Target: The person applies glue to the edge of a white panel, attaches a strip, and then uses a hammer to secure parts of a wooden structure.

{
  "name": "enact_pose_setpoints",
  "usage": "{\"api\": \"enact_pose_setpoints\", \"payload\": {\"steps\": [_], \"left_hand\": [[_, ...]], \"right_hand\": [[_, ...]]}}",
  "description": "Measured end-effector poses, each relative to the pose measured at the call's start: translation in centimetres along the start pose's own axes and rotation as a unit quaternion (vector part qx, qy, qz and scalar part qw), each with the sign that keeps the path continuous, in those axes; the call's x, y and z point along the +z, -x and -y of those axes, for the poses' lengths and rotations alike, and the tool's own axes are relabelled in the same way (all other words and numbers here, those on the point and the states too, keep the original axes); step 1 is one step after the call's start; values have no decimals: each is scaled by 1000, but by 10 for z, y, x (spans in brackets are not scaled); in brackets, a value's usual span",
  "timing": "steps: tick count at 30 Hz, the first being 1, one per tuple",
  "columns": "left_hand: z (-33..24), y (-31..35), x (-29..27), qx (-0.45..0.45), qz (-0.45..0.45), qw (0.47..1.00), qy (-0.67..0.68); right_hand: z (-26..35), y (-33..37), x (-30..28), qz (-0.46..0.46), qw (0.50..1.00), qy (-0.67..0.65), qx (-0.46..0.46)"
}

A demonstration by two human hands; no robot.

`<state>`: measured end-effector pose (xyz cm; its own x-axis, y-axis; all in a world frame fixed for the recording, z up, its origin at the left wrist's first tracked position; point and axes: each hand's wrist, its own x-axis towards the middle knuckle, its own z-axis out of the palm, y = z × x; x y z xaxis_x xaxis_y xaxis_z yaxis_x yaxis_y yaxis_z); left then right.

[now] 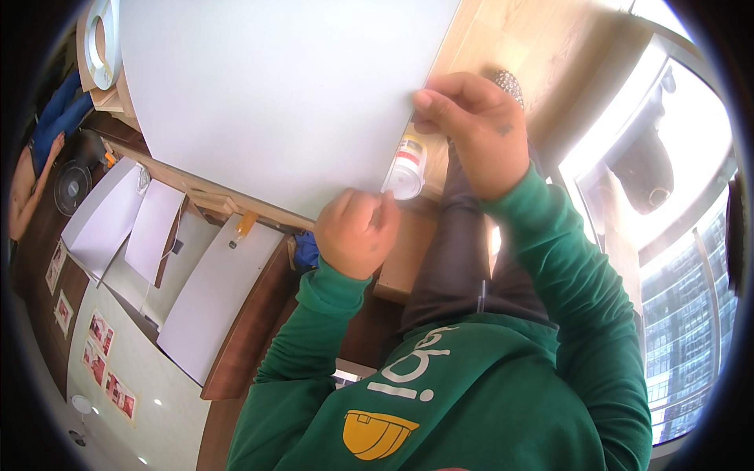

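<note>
A large white board (283,94) lies flat in front of me on a wooden bench. At its right edge my right hand (483,129) is closed, thumb and fingers pinched on the rim. My left hand (357,231) is closed at the board's near corner, thumb against the curled forefinger. What lies between those left fingertips is too small to make out. A thin pale line runs along the edge between both hands. Just beyond that edge, between my hands, stands a white tub (408,169) with a red and yellow label, partly hidden by the board.
A roll of white strip (102,43) rests at the far left. Below it are a black round fan (73,188), more white panels (220,302) and an orange-handled tool (244,226). Another person's arm (35,177) shows at the left rim. A bright window (683,314) is at right.
</note>
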<state>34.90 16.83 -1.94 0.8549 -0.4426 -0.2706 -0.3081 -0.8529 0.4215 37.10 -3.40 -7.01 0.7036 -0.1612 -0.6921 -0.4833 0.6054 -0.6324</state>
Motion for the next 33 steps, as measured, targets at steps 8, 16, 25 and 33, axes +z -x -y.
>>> {"api": "enact_pose_setpoints", "payload": {"steps": [8, 16, 25, 33], "left_hand": [[14, 41, -5, -68, -100, 983, 136], [46, 75, -1, -407, -230, 789, 399], [81, 108, 27, -384, 47, 618, 685], [82, 118, 34, -347, 77, 668, 654]], "right_hand": [[-2, 7, 3, 5, 999, 26, 35], [-22, 20, 8, 27, 997, -6, 69], [-27, 28, 12, 49, 992, 58, 103], [-26, 28, 11, 57, 992, 61, 98]]}}
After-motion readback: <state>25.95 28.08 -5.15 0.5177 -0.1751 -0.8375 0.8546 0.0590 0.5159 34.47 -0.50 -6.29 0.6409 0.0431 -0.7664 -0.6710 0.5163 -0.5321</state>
